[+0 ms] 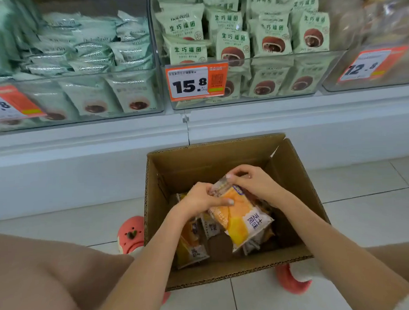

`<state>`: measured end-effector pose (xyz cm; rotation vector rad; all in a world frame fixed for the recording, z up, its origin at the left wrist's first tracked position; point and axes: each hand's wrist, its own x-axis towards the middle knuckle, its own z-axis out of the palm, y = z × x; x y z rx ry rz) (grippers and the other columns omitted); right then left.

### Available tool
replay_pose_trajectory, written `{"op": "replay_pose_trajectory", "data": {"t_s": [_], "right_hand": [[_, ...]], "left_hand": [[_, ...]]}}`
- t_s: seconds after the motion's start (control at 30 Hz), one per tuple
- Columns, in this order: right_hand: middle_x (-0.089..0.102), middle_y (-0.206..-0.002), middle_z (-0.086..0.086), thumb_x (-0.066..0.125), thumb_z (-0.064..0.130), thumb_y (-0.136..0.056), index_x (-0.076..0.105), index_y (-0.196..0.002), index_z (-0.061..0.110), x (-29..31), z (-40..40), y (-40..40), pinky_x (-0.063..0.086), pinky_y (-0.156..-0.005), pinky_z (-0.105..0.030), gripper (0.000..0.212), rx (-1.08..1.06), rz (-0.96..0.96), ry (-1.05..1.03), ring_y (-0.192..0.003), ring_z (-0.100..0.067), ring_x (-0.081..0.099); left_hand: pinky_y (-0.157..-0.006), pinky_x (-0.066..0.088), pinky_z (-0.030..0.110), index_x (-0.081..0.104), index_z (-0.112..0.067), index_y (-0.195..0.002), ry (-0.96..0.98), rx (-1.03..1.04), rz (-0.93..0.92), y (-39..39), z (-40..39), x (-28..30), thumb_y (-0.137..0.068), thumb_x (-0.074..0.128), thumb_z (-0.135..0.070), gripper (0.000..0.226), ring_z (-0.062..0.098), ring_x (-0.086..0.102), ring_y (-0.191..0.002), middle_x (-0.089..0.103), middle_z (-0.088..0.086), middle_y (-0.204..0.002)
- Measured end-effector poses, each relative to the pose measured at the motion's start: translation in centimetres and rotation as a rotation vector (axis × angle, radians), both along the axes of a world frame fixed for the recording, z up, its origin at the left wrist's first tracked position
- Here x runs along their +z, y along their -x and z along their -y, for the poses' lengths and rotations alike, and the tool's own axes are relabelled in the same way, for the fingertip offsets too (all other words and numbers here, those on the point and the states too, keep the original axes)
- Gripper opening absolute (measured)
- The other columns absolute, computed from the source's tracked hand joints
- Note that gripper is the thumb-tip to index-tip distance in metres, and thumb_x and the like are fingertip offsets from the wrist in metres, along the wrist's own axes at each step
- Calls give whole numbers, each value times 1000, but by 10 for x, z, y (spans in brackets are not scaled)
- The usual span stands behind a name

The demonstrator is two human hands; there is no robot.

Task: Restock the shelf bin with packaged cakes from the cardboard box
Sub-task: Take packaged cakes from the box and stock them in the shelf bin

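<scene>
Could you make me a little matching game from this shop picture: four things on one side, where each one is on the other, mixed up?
Things:
1. orange cake packet
2. cardboard box
3. 15.8 price tag
4. pink shoe

Places:
A. on the front of the middle shelf bin
B. on the floor tiles below the shelf
C. left of the box, on the floor
D. held by both hands over the box

Pairs: 1-D, 2-B, 3-A, 4-C
</scene>
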<state>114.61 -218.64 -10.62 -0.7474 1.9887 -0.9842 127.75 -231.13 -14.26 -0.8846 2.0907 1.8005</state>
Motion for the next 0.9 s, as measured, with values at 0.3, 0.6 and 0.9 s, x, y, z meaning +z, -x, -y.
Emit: {"op": "replay_pose_trajectory", "data": {"t_s": [0.3,0.6,0.9], "right_hand": [[72,-104,-10,53,37,-94,54,-121,14,72,-44,-23,58,-76,-40,37,-305,427,257,-90,-28,71],[64,-79,-10,30,27,-102,51,-101,8,96,-28,-55,40,-34,-17,28,-629,-343,406,-34,-10,55],[63,-93,-6,40,29,-101,51,-88,20,168,-31,-32,53,-63,-33,19,-483,-177,632,-74,-12,60]], "left_hand": [[-87,53,41,64,-11,-96,73,643,-361,-6,0,91,-69,75,-54,51,25,65,-96,67,6,-98],[-49,55,29,60,-15,-90,219,767,-527,-10,-36,133,-102,34,-33,34,21,69,-67,68,11,-85],[-41,23,18,59,-6,-80,1035,616,-648,-14,-21,193,-97,27,-35,47,13,43,-42,47,-4,-51]]}}
